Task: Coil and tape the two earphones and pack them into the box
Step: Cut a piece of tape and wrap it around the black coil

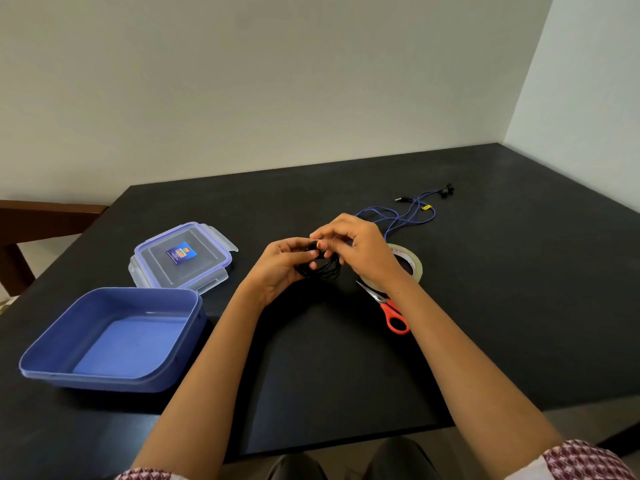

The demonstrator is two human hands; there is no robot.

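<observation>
Above the middle of the black table [502,289], both hands hold a black earphone [323,270] wound into a small coil. My left hand [282,265] grips the coil from the left. My right hand [360,249] pinches its top from the right. A blue earphone [410,216] lies loose and uncoiled at the back right. A roll of clear tape [412,263] sits just right of my right hand, partly hidden by the wrist. The open blue box [114,337] stands at the front left, with nothing inside.
The box's clear lid [183,258] lies flat behind the box. Orange-handled scissors [389,311] rest in front of the tape, under my right forearm. A wooden chair [34,230] stands at the far left. Walls close the table's back and right sides.
</observation>
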